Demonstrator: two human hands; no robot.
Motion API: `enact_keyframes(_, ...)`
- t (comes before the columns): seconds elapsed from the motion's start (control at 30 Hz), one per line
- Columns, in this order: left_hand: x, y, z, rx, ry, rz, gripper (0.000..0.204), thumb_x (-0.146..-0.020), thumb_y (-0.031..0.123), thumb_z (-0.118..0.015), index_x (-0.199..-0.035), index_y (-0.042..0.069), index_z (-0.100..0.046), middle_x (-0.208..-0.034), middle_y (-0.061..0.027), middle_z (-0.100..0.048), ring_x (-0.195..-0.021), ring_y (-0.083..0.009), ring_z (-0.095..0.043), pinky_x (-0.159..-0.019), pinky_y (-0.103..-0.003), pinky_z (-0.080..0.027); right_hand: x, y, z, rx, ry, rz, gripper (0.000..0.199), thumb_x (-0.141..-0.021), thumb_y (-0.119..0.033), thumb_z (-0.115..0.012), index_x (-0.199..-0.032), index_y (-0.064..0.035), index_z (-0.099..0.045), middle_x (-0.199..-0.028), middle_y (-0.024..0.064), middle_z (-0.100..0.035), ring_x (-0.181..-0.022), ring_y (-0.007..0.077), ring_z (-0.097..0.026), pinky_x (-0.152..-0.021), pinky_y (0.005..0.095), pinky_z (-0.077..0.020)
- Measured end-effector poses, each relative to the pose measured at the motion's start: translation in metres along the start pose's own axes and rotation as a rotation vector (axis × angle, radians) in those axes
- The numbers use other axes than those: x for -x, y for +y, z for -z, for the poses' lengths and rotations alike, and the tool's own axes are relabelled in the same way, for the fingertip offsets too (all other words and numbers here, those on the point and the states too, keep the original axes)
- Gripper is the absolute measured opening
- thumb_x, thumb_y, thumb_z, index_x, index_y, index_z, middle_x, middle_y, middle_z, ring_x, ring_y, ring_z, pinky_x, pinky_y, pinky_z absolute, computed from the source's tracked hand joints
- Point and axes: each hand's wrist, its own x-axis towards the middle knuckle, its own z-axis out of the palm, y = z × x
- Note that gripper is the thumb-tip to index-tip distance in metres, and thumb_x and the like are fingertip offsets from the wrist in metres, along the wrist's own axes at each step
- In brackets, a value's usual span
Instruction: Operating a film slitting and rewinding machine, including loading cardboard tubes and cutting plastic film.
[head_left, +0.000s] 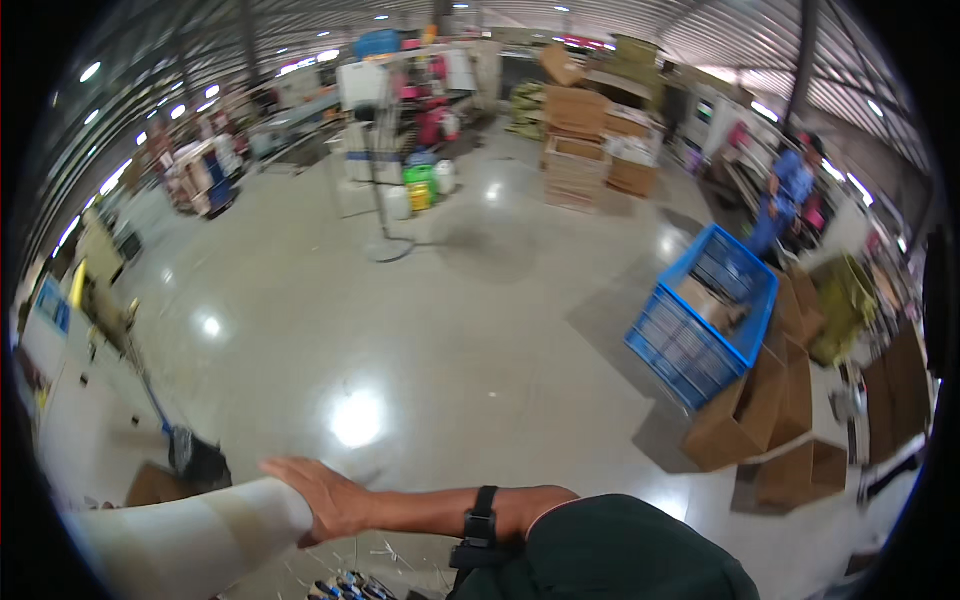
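My right hand (325, 500) reaches across to the left at the lower edge, a black strap (481, 518) round its wrist and a dark green sleeve on the upper arm. Its fingers are wrapped over the end of a thick white roll (190, 532) with beige bands; some fingertips are hidden by the roll. The roll slants in from the lower left. Below the forearm, at the picture's edge, lie several small dark things with blue parts (350, 586), too cut off to name. My left hand does not show.
A blue plastic crate (690, 345) stands right, beside open cardboard boxes (745, 420). A person in blue (790, 190) is beyond it. A stand with a round base (388, 248) rises mid-floor; jugs (420, 188) and stacked cartons (577, 150) stand behind. A black bag (197, 457) is left.
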Motion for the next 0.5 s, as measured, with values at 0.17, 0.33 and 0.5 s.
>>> enact_keyframes(0.17, 0.077, -0.031, -0.108, -0.192, -0.383, 0.098, 0.079, -0.081, 0.048, -0.059, -0.137, -0.002, -0.037, -0.138, -0.0224, -0.041, -0.127, -0.0342, -0.040, -0.106, -0.045, -0.032, 0.075, 0.015, 0.104, -0.226, -0.146, -0.345, 0.099, -0.058, -0.023, -0.081, -0.140, -0.0048, -0.027, -0.133, 0.0199, -0.042, -0.119, 0.0366, -0.045, -0.102, 0.0422, -0.0378)
enact_keyframes(0.33, 0.222, -0.031, -0.281, -0.113, -1.030, -0.079, 0.092, -0.076, 0.048, -0.059, -0.146, 0.002, -0.021, -0.151, -0.0166, -0.022, -0.138, -0.0312, -0.024, -0.111, -0.042, -0.021, 0.152, 0.048, 0.206, -0.425, 0.077, -0.484, 0.096, -0.059, -0.023, -0.081, -0.138, -0.0021, -0.030, -0.127, 0.0156, -0.050, -0.118, 0.0293, -0.048, -0.101, 0.0377, -0.0389)
enact_keyframes(0.5, 0.424, -0.117, -0.264, -0.127, -1.657, 0.452, 0.118, -0.057, 0.043, -0.084, -0.143, -0.001, -0.017, -0.145, -0.0184, -0.028, -0.129, -0.0332, -0.036, -0.105, -0.045, -0.032, 0.256, 0.090, 0.381, -0.812, 0.483, -0.474, 0.073, -0.070, -0.019, -0.077, -0.132, -0.0005, -0.043, -0.124, 0.0103, -0.055, -0.113, 0.0177, -0.050, -0.099, 0.0344, -0.0395)
